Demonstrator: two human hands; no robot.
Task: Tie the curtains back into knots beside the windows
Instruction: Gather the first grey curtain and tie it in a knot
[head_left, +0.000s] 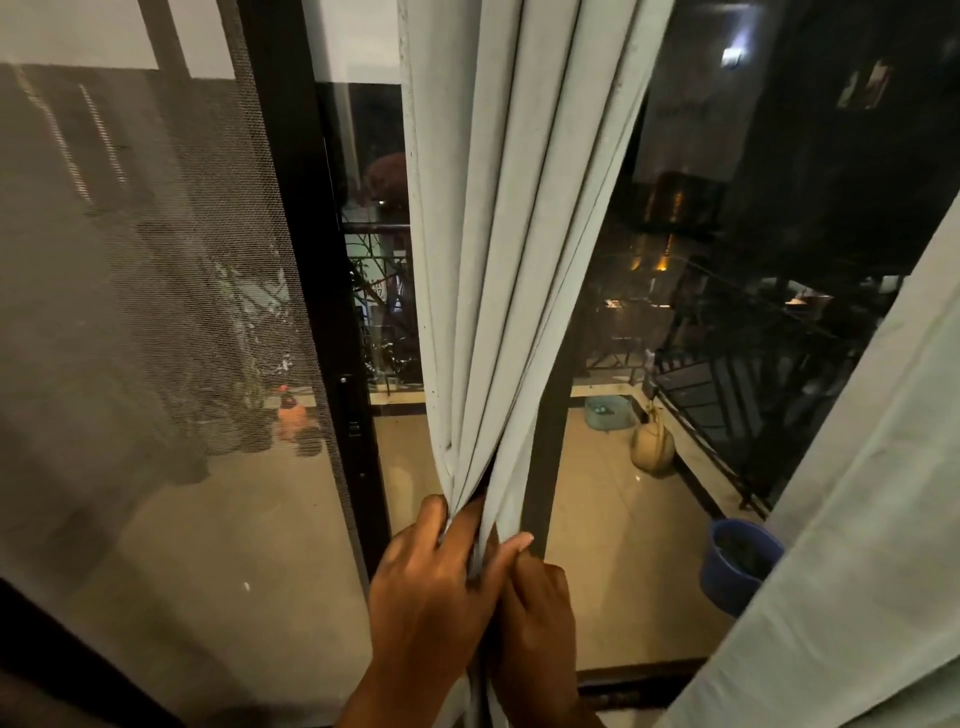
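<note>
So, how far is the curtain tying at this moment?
Done: the middle curtain is gathered into a narrow bundle. In hand: the left hand and the right hand grip that bundle together, low down. Left: no knot shows in it yet, and the right curtain hangs loose, untied.

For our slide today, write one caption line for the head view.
Both hands, left hand and right hand, gather the pale curtain into a bunch before the dark window.

Dim warm indoor light, black night outside, glass glare, wide-angle bending at edges, slight softness.
</note>
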